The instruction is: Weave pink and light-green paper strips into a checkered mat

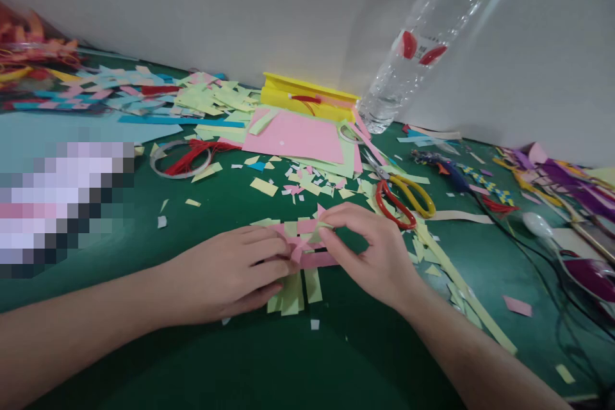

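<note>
A small piece of weaving made of pink and pale green paper strips (319, 260) lies flat on the table between my hands. My left hand (230, 272) rests over its left side, fingers stretched out and slightly apart, the tips touching a pink strip. My right hand (372, 250) pinches the end of a pale green paper strip (323, 230) between thumb and forefinger at the upper edge. Loose ends of green strips (291, 298) stick out toward me. Part of the weaving is hidden under my left fingers.
Red-and-yellow-handled scissors (396, 205) lie beyond my right hand. Paper scraps surround a pink sheet (293, 134). A tape roll (180, 160) with red threads sits at left, near a pixelated object (57, 198). A clear bottle (413, 51) stands by the wall; a dark cable (523, 243) runs right.
</note>
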The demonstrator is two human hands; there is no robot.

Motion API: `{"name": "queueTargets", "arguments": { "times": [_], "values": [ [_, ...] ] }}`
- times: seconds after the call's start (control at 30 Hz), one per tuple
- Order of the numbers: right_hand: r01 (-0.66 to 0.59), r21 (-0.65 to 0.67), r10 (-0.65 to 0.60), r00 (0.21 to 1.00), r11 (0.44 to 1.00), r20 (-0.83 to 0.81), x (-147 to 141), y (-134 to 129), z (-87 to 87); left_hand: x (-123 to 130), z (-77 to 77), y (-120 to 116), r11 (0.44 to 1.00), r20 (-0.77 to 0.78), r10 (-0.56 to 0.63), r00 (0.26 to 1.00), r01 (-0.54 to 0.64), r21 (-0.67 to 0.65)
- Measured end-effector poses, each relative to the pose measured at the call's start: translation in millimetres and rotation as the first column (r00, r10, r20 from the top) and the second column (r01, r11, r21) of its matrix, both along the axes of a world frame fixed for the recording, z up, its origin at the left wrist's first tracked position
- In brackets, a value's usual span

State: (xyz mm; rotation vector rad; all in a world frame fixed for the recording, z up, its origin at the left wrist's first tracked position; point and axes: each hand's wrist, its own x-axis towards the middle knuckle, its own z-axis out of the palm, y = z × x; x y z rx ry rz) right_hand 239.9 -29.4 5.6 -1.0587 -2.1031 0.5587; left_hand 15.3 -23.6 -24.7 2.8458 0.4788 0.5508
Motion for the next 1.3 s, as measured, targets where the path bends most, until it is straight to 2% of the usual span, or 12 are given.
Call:
{"name": "queueTargets", "arguments": {
  "times": [0.23, 0.33, 0.5, 0.63, 0.73, 0.8, 0.97, 1.07, 1.17, 1.23, 1.3],
  "values": [
    [-0.14, -0.046, 0.139, 0.99, 0.989, -0.008, 4, 2, 0.8, -1, 1.1, 1, 1.0, -0.027, -0.01, 1.0, 0.011, 0.027],
    [-0.15, -0.051, 0.15, 0.989, 0.987, -0.005, 6, 2, -0.2, -1, 0.3, 1, 0.999, -0.042, -0.009, 0.999, 0.01, 0.035],
    [-0.045, -0.04, 0.044, 0.999, 0.998, -0.012, 6, 4, -4.0, -1, -0.8, 0, 0.997, -0.037, 0.02, 0.999, -0.017, 0.08],
    [0.079, 0.041, -0.076, 0.995, 0.996, -0.071, 6, 4, -4.2, 0, -0.7, 0, 0.998, -0.038, 0.022, 0.999, -0.02, 0.061],
    [0.099, 0.095, -0.089, 0.991, 0.991, -0.1, 6, 4, -2.9, 1, 0.5, 1, 0.999, -0.034, -0.01, 0.999, 0.012, 0.047],
    [0.085, 0.109, -0.079, 0.995, 0.99, -0.06, 6, 5, -2.9, 2, 1.8, 1, 0.999, -0.016, -0.014, 1.0, 0.015, 0.047],
    [0.026, 0.189, -0.041, 0.996, 0.982, 0.075, 4, 7, -7.9, 0, 4.2, -1, 0.993, 0.071, -0.036, 0.997, 0.028, 0.112],
    [-0.031, 0.221, -0.001, 0.99, 0.975, 0.14, 5, 9, -10.7, -2, 4.1, -1, 0.99, 0.118, 0.016, 0.993, -0.033, 0.139],
    [-0.173, 0.197, 0.13, 0.968, 0.965, 0.214, 9, 14, -12.4, -5, 3.4, 1, 0.986, 0.114, 0.127, 0.985, -0.138, 0.094],
    [-0.287, 0.145, 0.242, 0.932, 0.947, 0.269, 12, 18, -13.5, -6, 2.8, 3, 0.976, 0.101, 0.196, 0.975, -0.204, 0.07],
    [-0.347, 0.071, 0.309, 0.896, 0.935, 0.318, 16, 23, -14.5, -7, 2.0, 5, 0.964, 0.094, 0.251, 0.963, -0.258, 0.069]
  ]
}}
